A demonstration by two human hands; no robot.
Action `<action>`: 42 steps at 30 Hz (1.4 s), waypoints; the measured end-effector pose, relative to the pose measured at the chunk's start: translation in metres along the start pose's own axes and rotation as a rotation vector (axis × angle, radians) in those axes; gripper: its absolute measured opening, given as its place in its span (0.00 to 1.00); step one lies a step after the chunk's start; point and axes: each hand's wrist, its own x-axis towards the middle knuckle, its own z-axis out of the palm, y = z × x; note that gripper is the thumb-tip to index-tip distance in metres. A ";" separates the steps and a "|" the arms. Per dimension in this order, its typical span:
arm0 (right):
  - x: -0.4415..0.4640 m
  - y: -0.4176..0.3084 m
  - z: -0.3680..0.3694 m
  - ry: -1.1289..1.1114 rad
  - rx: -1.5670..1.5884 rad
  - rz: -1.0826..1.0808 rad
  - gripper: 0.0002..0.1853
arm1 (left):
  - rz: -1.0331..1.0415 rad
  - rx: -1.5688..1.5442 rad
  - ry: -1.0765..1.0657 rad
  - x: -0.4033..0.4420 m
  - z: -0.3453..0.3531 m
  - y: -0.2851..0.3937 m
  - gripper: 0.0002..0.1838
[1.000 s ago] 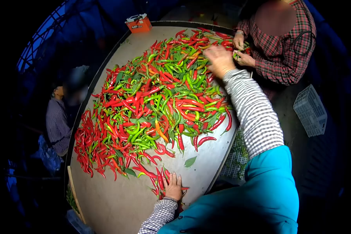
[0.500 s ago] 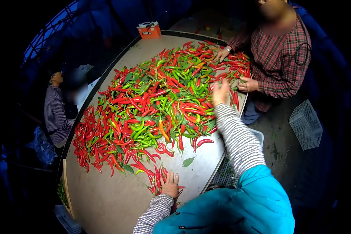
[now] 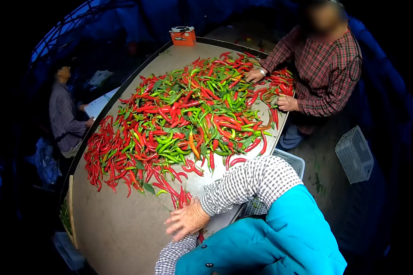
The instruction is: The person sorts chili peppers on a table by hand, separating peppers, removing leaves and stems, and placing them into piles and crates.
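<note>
My right hand (image 3: 188, 219) reaches across to the left, fingers spread and apart. It lies over the end of my left sleeve (image 3: 174, 251), so my left hand is hidden beneath it. A few red chili peppers (image 3: 181, 199) lie just beyond the right hand's knuckles on the tabletop (image 3: 119, 229). Farther up spreads a large pile of red and green chili peppers (image 3: 183, 119) mixed with green leaves.
Across the table on the right, a person in a plaid shirt (image 3: 326, 68) has both hands among the peppers. Another person (image 3: 66, 114) is at the left. An orange box (image 3: 183, 36) sits at the back edge. Plastic crates (image 3: 354, 153) stand on the floor at right.
My right hand has swung from the pile's right side down to my left wrist, its sleeve now crossing the table front. The plaid-shirted person's upper hand has shifted slightly left.
</note>
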 end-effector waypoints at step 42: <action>-0.163 -0.042 -0.068 0.421 -0.399 1.144 0.37 | -0.058 -0.134 0.139 -0.033 -0.036 -0.017 0.29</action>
